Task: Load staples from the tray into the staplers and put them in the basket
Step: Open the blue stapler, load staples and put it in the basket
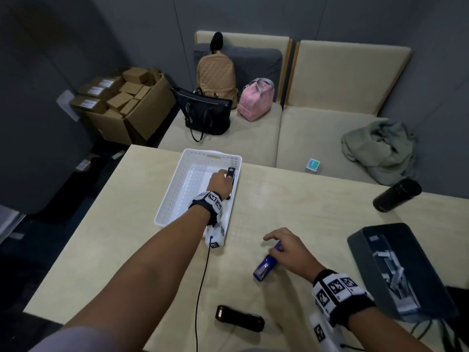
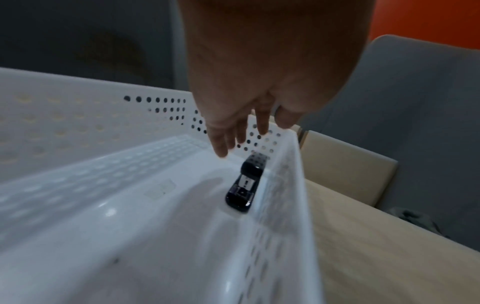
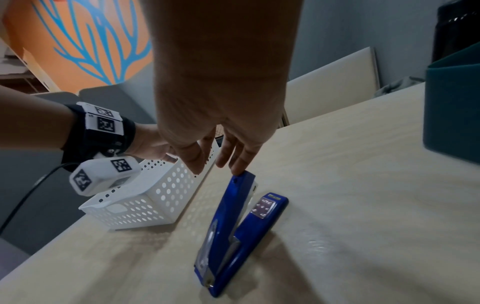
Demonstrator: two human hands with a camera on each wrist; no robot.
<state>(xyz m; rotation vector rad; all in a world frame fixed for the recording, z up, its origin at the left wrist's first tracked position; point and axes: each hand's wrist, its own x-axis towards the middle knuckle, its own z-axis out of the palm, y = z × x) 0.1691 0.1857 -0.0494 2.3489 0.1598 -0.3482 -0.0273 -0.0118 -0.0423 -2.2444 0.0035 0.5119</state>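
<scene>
A black stapler [image 1: 231, 174] [image 2: 245, 185] lies on the floor of the white perforated basket [image 1: 167, 199] [image 2: 78, 115], against its right wall. My left hand [image 1: 219, 184] [image 2: 246, 127] hovers just above it with straight fingers, holding nothing. A blue stapler [image 1: 265, 266] [image 3: 233, 222] lies on the table with its top arm swung up. My right hand [image 1: 284, 247] [image 3: 223, 156] is over it, fingertips touching the raised arm's tip. A second black stapler [image 1: 239, 318] lies near the front edge. The dark grey tray [image 1: 355, 240] at the right holds several staple strips [image 1: 396, 273].
A black bottle [image 1: 397, 195] lies on the table's far right. Beyond the table a beige sofa carries bags [image 1: 203, 113], a grey jacket [image 1: 380, 148] and a small box [image 1: 312, 165]. The left wrist camera's cable [image 1: 203, 288] trails across the table.
</scene>
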